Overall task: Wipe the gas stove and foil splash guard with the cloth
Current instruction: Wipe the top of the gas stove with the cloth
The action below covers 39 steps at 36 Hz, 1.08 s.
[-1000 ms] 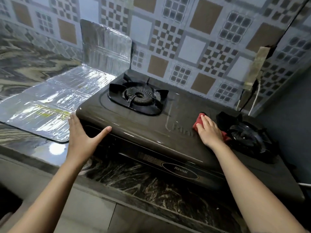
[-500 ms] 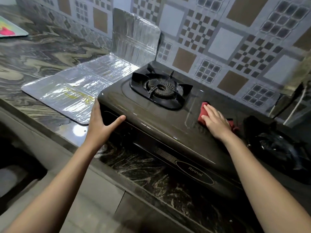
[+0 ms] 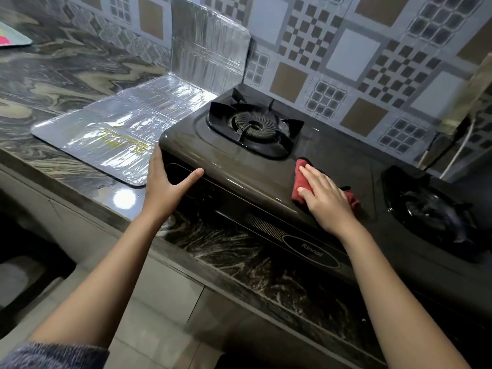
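The person stands at the counter and works on the Rinnai gas stove [image 3: 239, 169]. The right hand [image 3: 323, 198] lies flat with fingers stretched and close together, and it presses the red cloth [image 3: 299, 182] on the stove top, between the left burner [image 3: 254, 127] and the right burner [image 3: 431, 209]. The left hand [image 3: 165, 179] is spread wide; it braces the front left corner of the stove and holds nothing.

The foil splash guard [image 3: 127, 131] lies partly flat on the marble counter [image 3: 53, 83] just beside the stove, with one panel upright against the tiled wall, and it shows yellow stains, so I judge it is not yet wiped.

The risks, as I see them: the cloth can catch on the sharp pan support of a burner. The thin foil can crumple or slide under strong pressure. The left hand is also near the front panel, where a knob could perhaps be turned by accident.
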{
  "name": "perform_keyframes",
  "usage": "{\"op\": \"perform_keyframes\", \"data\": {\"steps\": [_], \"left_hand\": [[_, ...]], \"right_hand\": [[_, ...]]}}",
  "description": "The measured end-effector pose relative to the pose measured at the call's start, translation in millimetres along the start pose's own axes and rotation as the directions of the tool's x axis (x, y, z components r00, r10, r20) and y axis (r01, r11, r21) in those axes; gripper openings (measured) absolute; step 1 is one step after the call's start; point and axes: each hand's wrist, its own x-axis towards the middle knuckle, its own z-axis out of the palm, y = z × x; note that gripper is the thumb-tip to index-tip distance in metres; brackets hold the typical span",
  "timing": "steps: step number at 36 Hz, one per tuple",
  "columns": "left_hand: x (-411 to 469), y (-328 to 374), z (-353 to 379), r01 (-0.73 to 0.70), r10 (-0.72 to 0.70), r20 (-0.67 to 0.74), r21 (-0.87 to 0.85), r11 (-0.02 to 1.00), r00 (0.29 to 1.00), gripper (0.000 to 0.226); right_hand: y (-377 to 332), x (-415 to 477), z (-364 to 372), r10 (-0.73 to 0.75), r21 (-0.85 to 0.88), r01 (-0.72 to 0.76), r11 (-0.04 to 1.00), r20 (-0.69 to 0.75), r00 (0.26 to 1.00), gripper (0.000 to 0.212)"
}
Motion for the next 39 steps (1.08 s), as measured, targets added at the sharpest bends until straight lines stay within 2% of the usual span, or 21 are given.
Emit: {"op": "perform_keyframes", "data": {"steps": [3, 7, 9, 13, 15, 18, 20, 23, 30, 34, 39], "left_hand": [[2, -2, -1, 0.015, -0.015, 0.012, 0.007, 1.0, 1.0, 0.107], [3, -4, -3, 0.017, -0.017, 0.023, 0.014, 1.0, 1.0, 0.109], [3, -4, -4, 0.02, -0.02, 0.032, 0.014, 1.0, 0.999, 0.111], [3, -3, -5, 0.015, -0.015, 0.041, -0.01, 1.0, 0.999, 0.112], [3, -3, -5, 0.012, -0.012, 0.041, -0.022, 1.0, 0.999, 0.111], [2, -2, -4, 0.01, -0.009, 0.036, -0.022, 1.0, 0.999, 0.109], [1, -2, -4, 0.01, -0.01, 0.038, -0.017, 1.0, 0.999, 0.108], [2, -4, -4, 0.003, -0.002, 0.035, -0.014, 1.0, 0.999, 0.107], [7, -15, -11, -0.048, 0.051, 0.056, -0.044, 0.998, 0.997, 0.102], [9, -23, -14, -0.06, 0.064, 0.073, -0.056, 0.997, 0.995, 0.097], [12, -31, -16, -0.059, 0.067, 0.094, -0.095, 0.994, 0.993, 0.097]], "right_hand": [[7, -17, -2, 0.032, -0.01, -0.032, 0.999, -0.063, 0.997, 0.048], [19, -43, -3, 0.184, -0.044, -0.196, 0.98, -0.19, 0.964, 0.056], [24, -55, 0, 0.274, -0.055, -0.301, 0.952, -0.285, 0.918, 0.063], [17, -67, 17, 0.414, 0.02, -0.465, 0.885, -0.489, 0.767, 0.061], [7, -69, 27, 0.44, 0.069, -0.489, 0.87, -0.556, 0.705, 0.063], [-10, -71, 38, 0.426, 0.088, -0.474, 0.876, -0.603, 0.675, 0.063], [-22, -73, 46, 0.384, 0.063, -0.439, 0.896, -0.606, 0.697, 0.06], [-42, -72, 59, 0.285, 0.0, -0.348, 0.938, -0.573, 0.769, 0.058], [-76, -55, 68, 0.07, -0.121, -0.126, 0.985, -0.391, 0.918, 0.058], [-88, -40, 63, -0.026, -0.16, -0.019, 0.987, -0.276, 0.961, 0.06], [-105, -19, 57, -0.119, -0.176, 0.088, 0.98, -0.17, 0.978, 0.061]]}}
